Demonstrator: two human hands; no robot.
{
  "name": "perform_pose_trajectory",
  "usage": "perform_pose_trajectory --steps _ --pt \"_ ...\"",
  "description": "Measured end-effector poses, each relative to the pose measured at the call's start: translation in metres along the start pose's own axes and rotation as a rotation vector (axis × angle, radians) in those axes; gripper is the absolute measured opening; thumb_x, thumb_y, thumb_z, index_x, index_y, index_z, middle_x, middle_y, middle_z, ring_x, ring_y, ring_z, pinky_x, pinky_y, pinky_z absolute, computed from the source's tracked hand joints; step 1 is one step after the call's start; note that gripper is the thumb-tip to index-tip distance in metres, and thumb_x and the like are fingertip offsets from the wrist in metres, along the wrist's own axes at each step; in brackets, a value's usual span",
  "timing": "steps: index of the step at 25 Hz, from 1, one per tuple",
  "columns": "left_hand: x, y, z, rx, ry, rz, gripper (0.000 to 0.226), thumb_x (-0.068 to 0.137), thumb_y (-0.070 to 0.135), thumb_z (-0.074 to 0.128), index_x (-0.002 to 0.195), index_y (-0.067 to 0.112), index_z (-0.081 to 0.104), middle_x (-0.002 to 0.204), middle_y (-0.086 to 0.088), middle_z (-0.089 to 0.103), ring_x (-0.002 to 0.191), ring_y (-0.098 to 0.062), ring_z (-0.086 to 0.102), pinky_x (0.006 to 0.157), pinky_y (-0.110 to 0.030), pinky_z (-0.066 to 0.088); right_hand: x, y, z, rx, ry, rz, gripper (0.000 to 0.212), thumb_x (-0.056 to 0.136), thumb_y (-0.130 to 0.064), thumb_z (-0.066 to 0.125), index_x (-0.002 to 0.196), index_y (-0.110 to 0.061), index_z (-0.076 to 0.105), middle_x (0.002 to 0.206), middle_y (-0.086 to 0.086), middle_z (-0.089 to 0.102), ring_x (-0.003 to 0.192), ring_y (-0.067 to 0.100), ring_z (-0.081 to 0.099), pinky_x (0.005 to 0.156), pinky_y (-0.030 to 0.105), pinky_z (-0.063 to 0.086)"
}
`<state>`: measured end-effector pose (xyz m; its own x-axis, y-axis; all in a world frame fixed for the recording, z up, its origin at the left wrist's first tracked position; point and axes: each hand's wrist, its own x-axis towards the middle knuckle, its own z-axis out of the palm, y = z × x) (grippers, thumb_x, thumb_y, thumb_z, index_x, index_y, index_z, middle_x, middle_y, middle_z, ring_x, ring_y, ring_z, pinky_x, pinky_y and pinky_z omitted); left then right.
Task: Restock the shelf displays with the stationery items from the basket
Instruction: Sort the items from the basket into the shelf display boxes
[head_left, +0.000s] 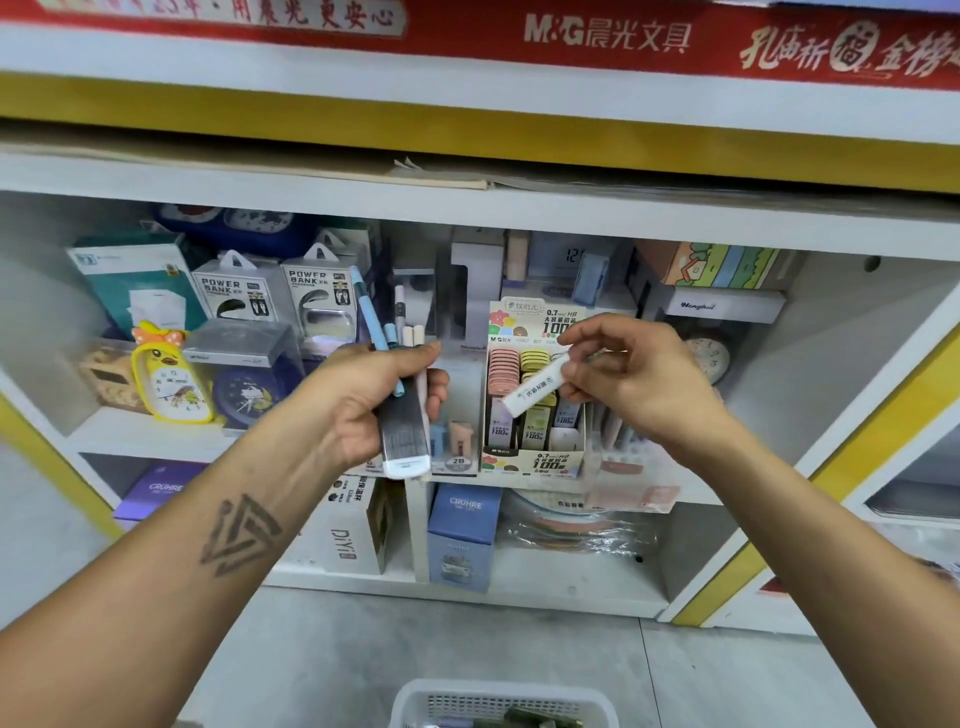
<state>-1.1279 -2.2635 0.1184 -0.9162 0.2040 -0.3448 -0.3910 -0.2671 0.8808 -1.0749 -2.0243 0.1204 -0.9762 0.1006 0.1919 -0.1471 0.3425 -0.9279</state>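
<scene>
1. We see the left hand (374, 400) raised in front of the shelf (467, 208), its fingers wrapped tight around a bundle of stationery: a dark flat case with a white end (402, 441) pointing down, and several pens (387, 332), blue and white, sticking up above the knuckles.
2. The right hand (639, 379) is held beside it, well apart from the left, with thumb and fingertips pinched together on a small white eraser-like stick (532, 393) that tilts down to the left.
3. That white stick hovers just in front of the lead refill display box (535, 457), a printed carton on the middle shelf whose compartments hold rows of pink, yellow and darker refill cases.
4. Left of the carton, behind the left hand, we make out power bank boxes (270, 296), a yellow duck clock (169, 374) and a round blue clock (244, 395).
5. Below, on the lower shelf, stand a blue box (462, 535) and a white box printed DIY (348, 530).
6. The white basket (504, 701) sits on the grey floor at the bottom edge of the view, between our forearms; a few items lie in it, too cropped for us to identify.
</scene>
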Motion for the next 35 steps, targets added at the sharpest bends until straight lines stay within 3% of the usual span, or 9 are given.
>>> perform_pose_trajectory --steps 5,9,11,15,18,22,24,28,35 --pt "0.002 0.011 -0.028 -0.01 0.031 -0.021 0.016 0.085 0.01 0.072 0.093 0.002 0.062 0.065 -0.014 0.067 0.051 -0.02 0.063 0.046 -0.027 0.053 0.01 0.004 0.037 -0.335 0.002 -0.149 0.015 0.085 -0.006 0.077 0.092 -0.019 0.075 0.085 -0.003 0.072 0.076 0.01 0.066 0.073 0.023 0.056" --pt "0.0 0.014 -0.05 0.013 0.046 -0.042 0.019 0.087 0.012 0.071 0.099 0.001 0.063 0.063 -0.014 0.066 0.05 -0.02 0.063 0.046 -0.028 0.054 0.018 0.006 0.067 -0.437 -0.016 -0.227 0.016 0.086 -0.01 0.076 0.095 -0.023 0.074 0.085 -0.006 0.069 0.075 -0.001 0.059 0.069 0.006 0.046" --pt "-0.001 0.017 -0.063 0.025 0.065 -0.035 0.015 0.087 0.011 0.07 0.097 0.001 0.065 0.062 -0.013 0.065 0.049 -0.02 0.063 0.045 -0.027 0.052 0.025 0.006 0.078 -0.411 0.034 -0.237 0.015 0.085 -0.011 0.077 0.095 -0.022 0.074 0.081 -0.009 0.067 0.073 -0.004 0.057 0.068 0.004 0.045" --pt "-0.005 0.021 -0.082 0.029 0.107 -0.058 0.011 0.087 0.012 0.071 0.08 0.005 0.065 0.06 -0.011 0.064 0.047 -0.018 0.062 0.043 -0.025 0.052 0.039 0.004 0.099 -0.41 0.163 -0.262 0.012 0.087 -0.014 0.075 0.097 -0.021 0.073 0.084 -0.009 0.069 0.076 0.004 0.062 0.075 0.019 0.053" --pt "-0.011 0.02 -0.088 0.044 0.083 -0.095 0.013 0.09 0.011 0.069 0.079 0.005 0.065 0.06 -0.011 0.064 0.047 -0.017 0.062 0.044 -0.025 0.053 0.048 0.005 0.118 -0.565 0.224 -0.357 0.01 0.091 -0.014 0.07 0.101 -0.014 0.071 0.088 0.001 0.072 0.082 0.02 0.064 0.076 0.033 0.053" --pt "-0.015 0.019 -0.092 0.06 0.061 -0.081 0.009 0.09 0.009 0.068 0.082 0.004 0.066 0.06 -0.011 0.064 0.048 -0.018 0.062 0.045 -0.025 0.053 0.059 0.014 0.143 -0.741 0.225 -0.463 0.004 0.094 -0.014 0.065 0.094 -0.011 0.069 0.08 0.006 0.069 0.07 0.024 0.06 0.059 0.033 0.048" --pt "-0.016 0.02 -0.093 0.07 0.06 -0.07 0.007 0.089 0.008 0.069 0.084 0.003 0.066 0.061 -0.012 0.064 0.049 -0.019 0.063 0.045 -0.025 0.053 0.065 0.02 0.154 -0.779 0.22 -0.45 0.005 0.095 -0.015 0.064 0.096 -0.011 0.068 0.081 0.006 0.069 0.071 0.025 0.062 0.058 0.032 0.047" --pt "-0.016 0.021 -0.097 0.091 0.063 -0.062 0.008 0.089 0.007 0.07 0.085 0.002 0.066 0.062 -0.013 0.065 0.049 -0.02 0.063 0.045 -0.025 0.052 0.077 0.027 0.176 -0.797 0.13 -0.3 0.012 0.096 -0.019 0.063 0.106 -0.017 0.069 0.095 0.01 0.073 0.087 0.033 0.067 0.075 0.044 0.056" --pt "-0.018 0.023 -0.1 0.092 0.035 -0.081 0.011 0.088 0.008 0.071 0.08 0.002 0.066 0.063 -0.013 0.065 0.05 -0.021 0.063 0.046 -0.026 0.054 0.098 0.023 0.176 -0.922 -0.091 -0.342 0.014 0.092 -0.006 0.062 0.095 -0.012 0.074 0.091 0.007 0.073 0.088 0.029 0.067 0.079 0.041 0.055"
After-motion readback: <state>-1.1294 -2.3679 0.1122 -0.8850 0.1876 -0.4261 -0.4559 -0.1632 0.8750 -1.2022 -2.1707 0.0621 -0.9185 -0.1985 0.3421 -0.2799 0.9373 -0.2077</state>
